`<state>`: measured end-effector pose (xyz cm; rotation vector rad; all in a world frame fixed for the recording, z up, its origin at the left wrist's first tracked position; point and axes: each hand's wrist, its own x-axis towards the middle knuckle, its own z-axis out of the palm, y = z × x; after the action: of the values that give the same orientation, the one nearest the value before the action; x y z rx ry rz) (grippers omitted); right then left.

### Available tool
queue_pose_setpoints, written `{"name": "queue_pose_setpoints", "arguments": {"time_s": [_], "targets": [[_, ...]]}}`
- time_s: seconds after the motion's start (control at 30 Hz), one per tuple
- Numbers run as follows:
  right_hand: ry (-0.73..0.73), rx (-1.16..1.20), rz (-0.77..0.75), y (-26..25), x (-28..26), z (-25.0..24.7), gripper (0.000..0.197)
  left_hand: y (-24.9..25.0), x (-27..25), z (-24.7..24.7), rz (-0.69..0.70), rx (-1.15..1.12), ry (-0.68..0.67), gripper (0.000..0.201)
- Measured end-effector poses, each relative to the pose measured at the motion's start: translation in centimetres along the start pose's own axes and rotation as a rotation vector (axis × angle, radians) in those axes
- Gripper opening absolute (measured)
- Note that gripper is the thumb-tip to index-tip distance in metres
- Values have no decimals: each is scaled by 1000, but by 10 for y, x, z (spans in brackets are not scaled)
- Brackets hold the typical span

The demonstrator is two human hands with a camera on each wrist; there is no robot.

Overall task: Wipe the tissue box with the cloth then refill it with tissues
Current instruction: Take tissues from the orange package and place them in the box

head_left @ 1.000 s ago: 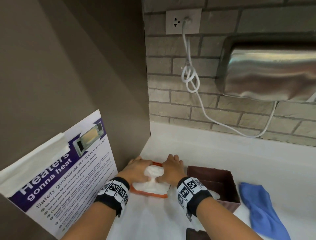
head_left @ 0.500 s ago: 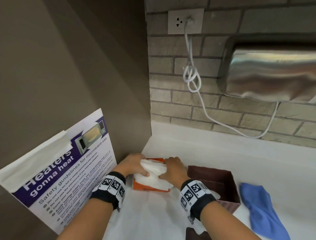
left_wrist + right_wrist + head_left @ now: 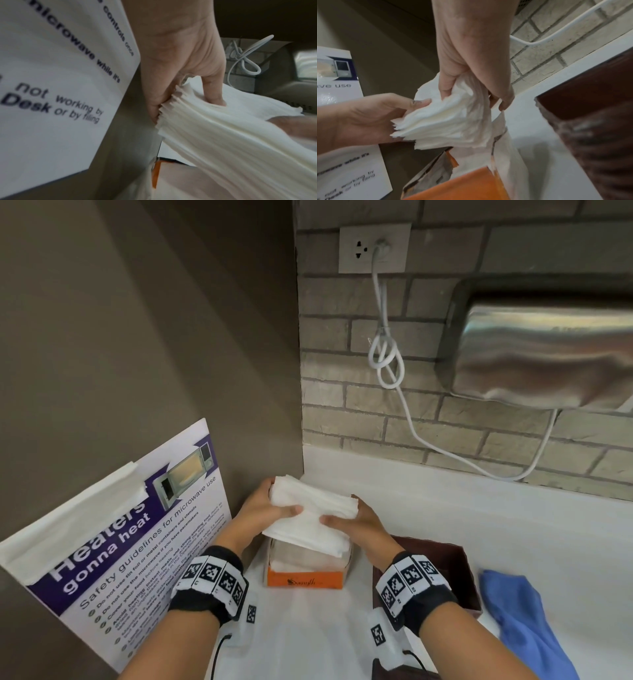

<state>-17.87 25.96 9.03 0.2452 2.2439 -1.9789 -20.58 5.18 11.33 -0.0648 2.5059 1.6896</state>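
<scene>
Lifting a thick stack of folded white tissues (image 3: 311, 515) up and out of the orange-and-clear plastic refill pack (image 3: 305, 578), after pressing both palms down on that same pack a second ago as it lay on the white counter (image 3: 479, 522). Now holding the stack above the pack's open top, clear of it and tilted, with the far left corner highest.

Pinching the left end with the left hand (image 3: 263, 513), thumb on top and fingers underneath, keeping the grip closed on the edge of the layers. Clamping the right end with the right hand (image 3: 359, 523), thumb over and fingers curled below, keeping that grip closed on the tissues too.

Leaving the pack standing on the counter, sagging open. Possibly leaving some white inside, though hard to tell through the film.

Keeping the dark brown open-topped tissue box (image 3: 455, 570) just to the right of the pack, partly behind the right wrist, mouth facing up. Leaving the crumpled blue cloth (image 3: 524, 621) untouched just beside the box on its right.

Probably past the wiping, judging by the cloth set aside, and moving into the refill. Finishing the extraction here, with carrying the stack rightward and lowering it into the box not yet done.

Needing to keep both ends squeezed on the way across: loose layers already fanning out at the free corner in the right wrist view, and likely to snag on the box rim if splayed.
</scene>
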Motion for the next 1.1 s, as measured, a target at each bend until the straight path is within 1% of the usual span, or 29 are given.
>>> {"name": "queue_pose_setpoints", "arguments": {"time_s": [0.07, 0.17, 0.27, 0.33, 0.4, 0.47, 0.53, 0.63, 0.67, 0.73, 0.77, 0.83, 0.87, 0.93, 1.03, 1.07, 1.1], "targets": [[-20, 110, 3, -2, 1, -1, 61, 5, -3, -2, -6, -53, 20, 66], [-67, 250, 11, -7, 3, -5, 80, 17, -11, -1, 10, -168, 62, 67], [-126, 337, 33, -14, 1, -10, 80, 29, -19, 2, 9, -308, 85, 59], [-122, 350, 53, -21, -3, -11, 78, 37, -25, 6, -23, -352, 62, 57], [-74, 333, 87, -30, -5, -14, 73, 43, -29, 11, -49, -380, 10, 57], [-12, 291, 97, -37, -9, -19, 62, 47, -33, 18, -62, -418, -51, 64], [33, 206, 86, -43, -14, -30, 59, 52, -36, 26, -83, -404, -85, 67], [64, 163, 100, -43, -21, -51, 62, 59, -43, 40, -89, -384, -104, 51], [82, 156, 102, -43, -24, -59, 67, 60, -46, 47, -80, -380, -104, 48], [107, 158, 136, -42, -31, -75, 82, 63, -52, 61, -42, -367, -98, 50], [111, 154, 153, -44, -39, -82, 78, 63, -53, 69, -21, -360, -91, 53], [92, 104, 201, -45, -53, -97, 56, 64, -57, 85, 9, -357, -82, 58], [75, 77, 222, -43, -58, -105, 53, 65, -58, 93, 13, -362, -88, 59], [81, 16, 241, -37, -70, -122, 57, 67, -61, 108, 12, -356, -116, 58], [145, -63, 228, -26, -78, -143, 55, 66, -65, 130, -30, -306, -162, 56], [170, -104, 228, -23, -81, -148, 58, 64, -66, 136, -41, -265, -170, 57], [195, -147, 231, -18, -83, -152, 68, 63, -66, 143, -45, -222, -170, 56]]}}
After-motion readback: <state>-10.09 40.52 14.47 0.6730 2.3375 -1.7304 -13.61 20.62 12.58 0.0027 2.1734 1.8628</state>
